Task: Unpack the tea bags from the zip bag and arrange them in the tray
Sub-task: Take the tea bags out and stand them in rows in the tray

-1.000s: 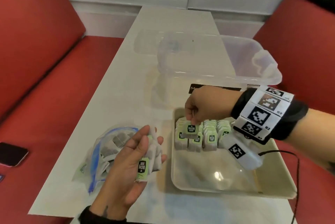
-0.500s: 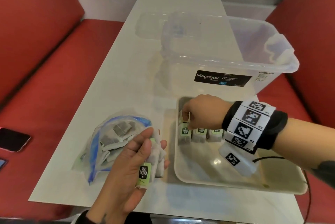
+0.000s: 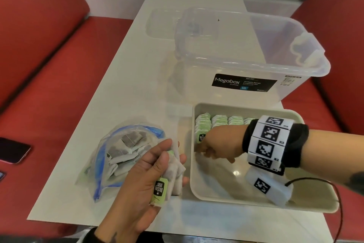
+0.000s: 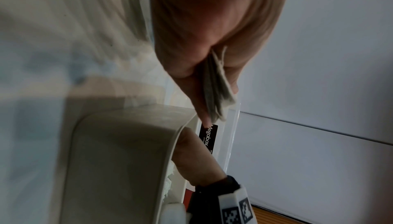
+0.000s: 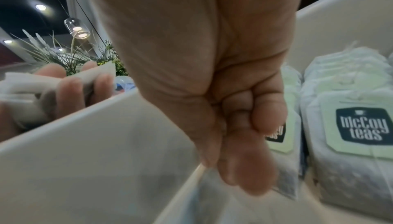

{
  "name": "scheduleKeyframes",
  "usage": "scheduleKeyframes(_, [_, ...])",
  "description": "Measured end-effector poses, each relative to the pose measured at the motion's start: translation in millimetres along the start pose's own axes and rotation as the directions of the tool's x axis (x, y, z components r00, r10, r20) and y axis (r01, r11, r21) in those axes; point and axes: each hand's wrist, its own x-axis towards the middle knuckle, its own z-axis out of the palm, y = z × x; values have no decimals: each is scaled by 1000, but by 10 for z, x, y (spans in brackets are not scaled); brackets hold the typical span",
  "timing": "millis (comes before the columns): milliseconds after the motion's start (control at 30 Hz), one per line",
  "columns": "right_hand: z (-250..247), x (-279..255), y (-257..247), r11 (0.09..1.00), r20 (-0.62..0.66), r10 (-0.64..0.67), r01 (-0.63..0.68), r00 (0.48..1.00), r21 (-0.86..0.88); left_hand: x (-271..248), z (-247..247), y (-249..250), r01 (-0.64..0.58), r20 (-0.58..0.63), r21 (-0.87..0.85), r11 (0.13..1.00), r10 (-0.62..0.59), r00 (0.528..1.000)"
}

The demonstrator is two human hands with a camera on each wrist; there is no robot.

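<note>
Tea bags already line the tray's far edge, the right hand pinching another into place, while the left hand grips several and the zip bag stays well stocked.

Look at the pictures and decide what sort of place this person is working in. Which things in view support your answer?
Probably a café or restaurant booth, though that is a guess. A long white table runs between red padded bench seats, and the right wrist view shows hanging pendant lamps and decorative plants behind.
</note>
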Motion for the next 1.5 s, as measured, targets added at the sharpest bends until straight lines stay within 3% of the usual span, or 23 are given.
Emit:
scheduleKeyframes(200, [-43,-67,-11,1000,11,18,-18,1000,9,-10,31,28,-15,-15,-3,1000,15,1000])
scheduleKeyframes(333, [-175,-346,-61,992,-179,26,-3,983,126,-31,83,85,0,-18,-39,999,0,1000])
scheduleKeyframes(400, [-237,-496,-115,985,-373,22,44,928,166,-28,118,100,-1,-20,-79,997,-1,1000])
scheduleKeyframes(500, [-217,-709,-271,948,-683,11,210,730,239,-18,178,103,-36,-39,-129,991,31,999])
scheduleKeyframes(567, [-155,-847,-444,888,-769,-66,389,636,246,-4,214,89,-47,-55,-132,990,40,998])
scheduleKeyframes(667, [28,-941,-699,905,-754,-279,425,595,0,-28,266,60,-49,-63,-112,992,42,997])
scheduleKeyframes(800, [186,-834,-807,935,-766,-346,268,542,-232,-89,321,2,-19,-77,-97,995,11,997])
scheduleKeyframes(867, [185,-849,-802,950,-799,-290,257,527,-175,-112,341,-23,-27,-72,-110,994,19,997])
scheduleKeyframes(967, [109,-954,-786,930,-869,-106,358,483,86,-149,369,-50,-37,-16,-99,994,36,999])
scheduleKeyframes(1033, [24,-998,-733,846,-858,57,432,511,313,-173,375,-64,-38,22,-97,995,40,999])
scheduleKeyframes(1100, [-87,-1026,-647,707,-798,168,493,580,507,-172,360,-82,-20,21,-99,995,23,1000])
scheduleKeyframes(1200, [-222,-1103,-506,488,-677,202,527,708,696,-152,310,-107,13,1,-99,995,-13,1000])
scheduleKeyframes(1267, [-269,-1131,-421,390,-629,190,530,754,753,-156,298,-111,13,1,-91,996,-13,1000])
scheduleKeyframes(1367, [-309,-1123,-305,326,-594,205,518,778,791,-167,291,-93,-9,17,-73,997,11,1000])
scheduleKeyframes(1500, [-285,-1060,-170,353,-570,251,474,783,807,-174,266,-56,-17,-9,-94,995,16,1000])
